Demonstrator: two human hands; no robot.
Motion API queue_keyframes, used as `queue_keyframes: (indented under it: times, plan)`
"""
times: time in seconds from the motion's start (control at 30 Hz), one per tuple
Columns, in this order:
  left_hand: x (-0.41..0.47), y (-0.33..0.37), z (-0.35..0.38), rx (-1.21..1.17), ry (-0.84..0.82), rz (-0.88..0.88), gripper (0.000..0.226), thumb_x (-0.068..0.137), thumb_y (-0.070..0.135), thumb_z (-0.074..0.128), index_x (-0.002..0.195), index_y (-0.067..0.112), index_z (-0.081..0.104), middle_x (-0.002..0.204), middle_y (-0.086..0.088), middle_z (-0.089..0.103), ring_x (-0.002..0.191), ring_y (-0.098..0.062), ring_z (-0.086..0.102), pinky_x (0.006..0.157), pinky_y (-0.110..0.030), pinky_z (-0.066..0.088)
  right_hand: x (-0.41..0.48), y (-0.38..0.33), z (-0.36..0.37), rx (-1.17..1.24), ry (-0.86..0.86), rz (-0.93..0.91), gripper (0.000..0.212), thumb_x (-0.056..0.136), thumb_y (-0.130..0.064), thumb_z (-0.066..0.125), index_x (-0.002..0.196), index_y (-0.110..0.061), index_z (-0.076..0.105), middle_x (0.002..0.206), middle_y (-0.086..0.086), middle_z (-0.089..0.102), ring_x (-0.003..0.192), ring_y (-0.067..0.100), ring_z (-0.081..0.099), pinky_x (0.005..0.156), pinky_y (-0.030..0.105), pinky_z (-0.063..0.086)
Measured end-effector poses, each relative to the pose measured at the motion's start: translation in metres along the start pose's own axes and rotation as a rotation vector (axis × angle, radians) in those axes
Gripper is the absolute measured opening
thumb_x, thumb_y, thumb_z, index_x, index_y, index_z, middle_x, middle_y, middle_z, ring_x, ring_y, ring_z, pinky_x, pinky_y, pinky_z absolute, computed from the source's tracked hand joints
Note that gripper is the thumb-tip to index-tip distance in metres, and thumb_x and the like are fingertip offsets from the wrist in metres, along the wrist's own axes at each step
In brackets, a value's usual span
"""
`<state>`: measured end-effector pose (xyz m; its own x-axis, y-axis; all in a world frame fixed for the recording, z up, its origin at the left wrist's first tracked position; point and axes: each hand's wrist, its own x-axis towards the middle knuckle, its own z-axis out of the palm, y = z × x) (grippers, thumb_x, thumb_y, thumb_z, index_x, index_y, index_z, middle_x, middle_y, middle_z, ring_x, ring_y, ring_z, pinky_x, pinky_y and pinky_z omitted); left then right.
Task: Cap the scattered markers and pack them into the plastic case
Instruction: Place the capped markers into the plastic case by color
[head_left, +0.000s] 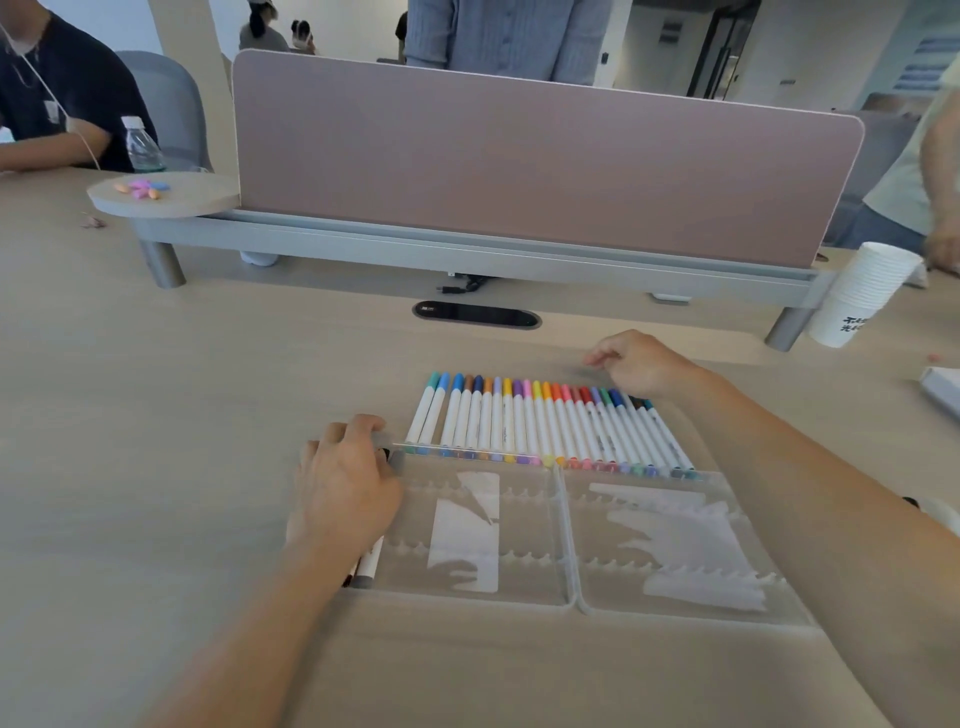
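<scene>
Head view: our left hand (345, 480) curled on plastic case (566, 540) corner, steadying it; right hand (641, 364) fingers loosely bent beside capped markers (545, 421), holding nothing we can see.

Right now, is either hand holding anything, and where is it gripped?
The left hand grips the clear plastic case at its far left corner. The right hand holds nothing clearly visible.

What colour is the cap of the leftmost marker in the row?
Teal, on the leftmost marker; the head view, the only one, shows it.
</scene>
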<state>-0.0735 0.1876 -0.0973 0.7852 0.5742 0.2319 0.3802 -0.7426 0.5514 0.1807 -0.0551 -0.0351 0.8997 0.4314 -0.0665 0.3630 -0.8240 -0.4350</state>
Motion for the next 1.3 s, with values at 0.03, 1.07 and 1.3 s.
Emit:
queue_keyframes:
  times: [0.03, 1.07, 1.3]
  plan:
    - [0.001, 0.000, 0.001, -0.044, 0.005, -0.005, 0.042, 0.087, 0.006, 0.049, 0.127, 0.016, 0.056, 0.123, -0.011, 0.058, 0.107, -0.035, 0.051, 0.094, -0.042, 0.040, -0.002, 0.009, -0.004, 0.003, 0.007, 0.016, 0.042, 0.094, 0.001, 0.039, 0.117, -0.018, 0.068, 0.134, 0.003, 0.059, 0.127, 0.021, 0.051, 0.111, 0.033, 0.037]
    - [-0.005, 0.000, -0.019, -0.339, 0.111, 0.003, 0.019, 0.090, 0.014, 0.063, 0.106, 0.022, 0.067, 0.104, 0.010, 0.057, 0.096, -0.014, 0.056, 0.093, -0.031, 0.044, -0.086, -0.083, -0.030, 0.404, 0.171, -0.263, 0.012, 0.092, -0.014, 0.065, 0.092, -0.025, 0.064, 0.085, -0.005, 0.072, 0.074, 0.008, 0.069, 0.072, 0.022, 0.055]
    - [-0.021, 0.019, -0.055, -0.830, -0.461, -0.027, 0.023, 0.091, 0.024, 0.067, 0.113, 0.016, 0.068, 0.086, 0.002, 0.077, 0.065, -0.008, 0.060, 0.060, -0.018, 0.044, -0.103, -0.136, 0.028, 0.918, -0.269, -0.289, 0.013, 0.091, 0.005, 0.059, 0.100, -0.003, 0.064, 0.093, 0.017, 0.073, 0.084, 0.023, 0.070, 0.080, 0.036, 0.059]
